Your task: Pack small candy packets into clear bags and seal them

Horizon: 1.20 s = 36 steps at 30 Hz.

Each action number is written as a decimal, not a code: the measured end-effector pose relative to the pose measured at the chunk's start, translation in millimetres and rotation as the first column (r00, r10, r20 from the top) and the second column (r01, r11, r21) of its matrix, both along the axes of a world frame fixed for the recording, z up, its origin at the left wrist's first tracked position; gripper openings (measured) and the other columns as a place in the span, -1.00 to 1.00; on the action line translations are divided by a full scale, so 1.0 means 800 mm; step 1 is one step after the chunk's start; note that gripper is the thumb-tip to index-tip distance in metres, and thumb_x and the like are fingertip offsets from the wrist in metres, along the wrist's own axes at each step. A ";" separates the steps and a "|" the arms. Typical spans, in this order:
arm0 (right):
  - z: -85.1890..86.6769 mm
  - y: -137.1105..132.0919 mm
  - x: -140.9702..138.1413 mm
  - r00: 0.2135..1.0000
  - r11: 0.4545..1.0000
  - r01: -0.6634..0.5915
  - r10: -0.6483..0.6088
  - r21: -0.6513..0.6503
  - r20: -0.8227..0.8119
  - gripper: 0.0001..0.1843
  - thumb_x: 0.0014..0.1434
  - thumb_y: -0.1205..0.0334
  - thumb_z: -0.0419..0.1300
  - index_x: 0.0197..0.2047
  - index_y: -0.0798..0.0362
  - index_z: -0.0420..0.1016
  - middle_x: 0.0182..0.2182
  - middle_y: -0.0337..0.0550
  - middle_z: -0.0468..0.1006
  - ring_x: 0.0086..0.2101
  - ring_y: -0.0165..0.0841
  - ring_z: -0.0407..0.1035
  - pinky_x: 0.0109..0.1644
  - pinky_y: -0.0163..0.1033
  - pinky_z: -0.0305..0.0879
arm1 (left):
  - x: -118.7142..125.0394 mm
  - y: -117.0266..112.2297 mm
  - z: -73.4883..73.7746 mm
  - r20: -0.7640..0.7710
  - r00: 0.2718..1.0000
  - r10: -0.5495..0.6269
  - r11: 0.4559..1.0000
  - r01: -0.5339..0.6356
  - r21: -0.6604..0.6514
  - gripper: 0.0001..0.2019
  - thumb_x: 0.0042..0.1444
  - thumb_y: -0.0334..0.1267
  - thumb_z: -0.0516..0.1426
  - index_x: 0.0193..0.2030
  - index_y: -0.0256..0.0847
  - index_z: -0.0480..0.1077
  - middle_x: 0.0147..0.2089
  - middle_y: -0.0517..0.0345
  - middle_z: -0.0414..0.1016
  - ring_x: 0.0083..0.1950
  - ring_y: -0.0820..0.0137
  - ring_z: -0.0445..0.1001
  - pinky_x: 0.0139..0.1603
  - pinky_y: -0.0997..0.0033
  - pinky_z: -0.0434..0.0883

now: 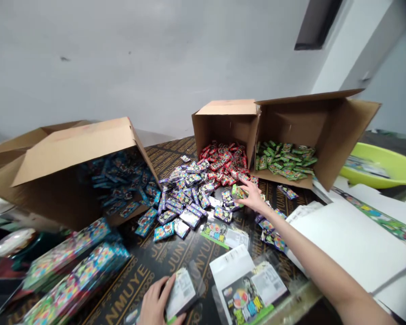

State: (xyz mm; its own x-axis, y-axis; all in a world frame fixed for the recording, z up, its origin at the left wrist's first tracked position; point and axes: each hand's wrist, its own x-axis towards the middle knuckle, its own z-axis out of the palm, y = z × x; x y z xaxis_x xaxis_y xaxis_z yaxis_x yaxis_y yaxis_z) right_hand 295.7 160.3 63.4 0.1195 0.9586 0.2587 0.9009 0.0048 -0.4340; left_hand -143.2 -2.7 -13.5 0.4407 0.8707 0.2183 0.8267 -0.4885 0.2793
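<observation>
My right hand (253, 196) reaches far across the table, its fingers pinched on a small green packet (239, 191) at the edge of the purple and red piles. At the near edge, my left hand (155, 302) grips a flat clear package with a printed white card (180, 293). Purple packets (184, 192) lie spilled in the middle, red packets (223, 162) spill from a tipped carton (225, 118), green ones (286, 160) lie in the carton (325, 122) beside it, and blue ones (122, 178) in the big carton (71, 158) on the left.
Another printed card package (248, 293) lies near my left hand, and one more (219, 232) further out. Stacks of filled colourful packs (74, 271) sit at the lower left. White flat sheets (352, 239) and a lime-green basin (389, 164) are on the right.
</observation>
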 end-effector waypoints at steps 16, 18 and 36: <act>0.034 -0.222 -0.264 0.576 0.656 -0.746 0.721 0.113 -0.385 0.07 -0.17 0.03 0.33 0.31 -0.04 -0.16 0.23 -0.02 0.03 0.19 -0.08 -0.03 0.23 0.00 -0.04 | 0.089 -0.012 0.113 0.732 0.255 0.631 0.727 0.135 -0.674 -0.69 -0.07 -0.09 0.14 -0.49 -0.38 0.42 -0.57 0.14 0.39 -0.54 0.45 0.34 -0.45 0.43 0.31; 0.041 -0.226 -0.258 0.546 0.615 -0.780 0.758 0.113 -0.358 -0.02 -0.17 0.10 0.31 0.28 -0.09 -0.07 0.20 -0.05 0.09 0.17 -0.09 -0.02 0.22 0.00 -0.07 | 0.079 -0.019 0.111 0.727 0.296 0.619 0.708 0.190 -0.680 -0.70 -0.10 -0.10 0.17 -0.55 -0.38 0.41 -0.61 0.15 0.36 -0.57 0.46 0.32 -0.48 0.45 0.29; -0.004 -0.213 -0.230 0.527 0.620 -0.785 0.670 0.004 -0.523 -0.05 -0.25 0.17 0.39 0.19 -0.01 0.07 0.10 -0.01 0.26 0.08 -0.15 0.17 0.15 -0.03 0.06 | 0.004 -0.050 0.082 0.275 0.960 0.056 0.956 0.027 -0.291 -0.04 -0.30 -0.26 0.23 0.30 -0.18 -0.09 0.08 -0.04 0.26 0.11 0.11 0.21 0.20 0.01 0.03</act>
